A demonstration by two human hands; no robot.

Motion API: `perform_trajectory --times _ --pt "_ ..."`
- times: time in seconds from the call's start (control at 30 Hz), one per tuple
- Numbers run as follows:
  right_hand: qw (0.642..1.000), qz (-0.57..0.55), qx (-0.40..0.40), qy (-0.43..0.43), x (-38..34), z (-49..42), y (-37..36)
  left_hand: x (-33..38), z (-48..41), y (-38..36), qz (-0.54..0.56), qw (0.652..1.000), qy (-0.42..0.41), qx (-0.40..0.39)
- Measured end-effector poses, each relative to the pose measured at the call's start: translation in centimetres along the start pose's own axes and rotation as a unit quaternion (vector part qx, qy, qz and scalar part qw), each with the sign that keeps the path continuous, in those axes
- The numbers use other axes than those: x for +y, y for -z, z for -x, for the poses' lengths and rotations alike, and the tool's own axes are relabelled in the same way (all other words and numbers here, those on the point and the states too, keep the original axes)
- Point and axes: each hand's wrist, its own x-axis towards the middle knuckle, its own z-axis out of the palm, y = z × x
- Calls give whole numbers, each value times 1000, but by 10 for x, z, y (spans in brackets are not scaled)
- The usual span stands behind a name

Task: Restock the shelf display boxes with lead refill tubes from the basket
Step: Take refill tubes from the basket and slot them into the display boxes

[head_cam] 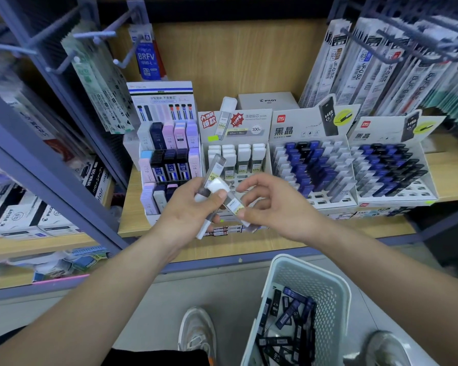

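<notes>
Hands meet in front of the middle shelf, seen from the head camera looking down. The left hand [188, 210] has its fingers curled round a small bunch of clear lead refill tubes [214, 171] with white caps; one tube sticks up past the knuckles, tilted to the right, and another pokes out below the palm. The right hand [278, 207] is just beside it, its thumb and curled fingers pinching a yellow-labelled tube [234, 206] that slants between the two hands, its upper end against the left thumb.

Directly behind the hands stands the white display box [236, 122], its front rows holding upright white-capped tubes of the same kind. To its left is a tiered pastel display box [169, 154] with pink, lilac and dark cases. To its right, side by side and touching, are two display boxes [312, 165] filled with slanted rows of blue, black and pale tubes; some front slots show bare. Hanging refill packs [368, 64] crowd the pegs up on the right.

Down on the floor, the pale perforated basket [328, 294] sits below the right forearm, with loose dark tubes [288, 313] heaped in its bottom. A white shoe [196, 331] rests just left of it.
</notes>
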Motion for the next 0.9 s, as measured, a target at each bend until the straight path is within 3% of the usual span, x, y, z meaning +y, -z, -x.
perform_trajectory --times 0.2,0.53,0.67,0.9 --pt "997 46 -52 20 -4 1 6 0 1 4 -19 1000 6 -2" --pt "969 168 164 78 -10 -52 51 0 1 11 -64 998 25 -8" --pt "948 246 177 97 -10 -71 51 0 0 12 -55 998 20 -12" --pt "941 283 156 105 0 -84 46 -1 -2 16 -55 998 17 -20"
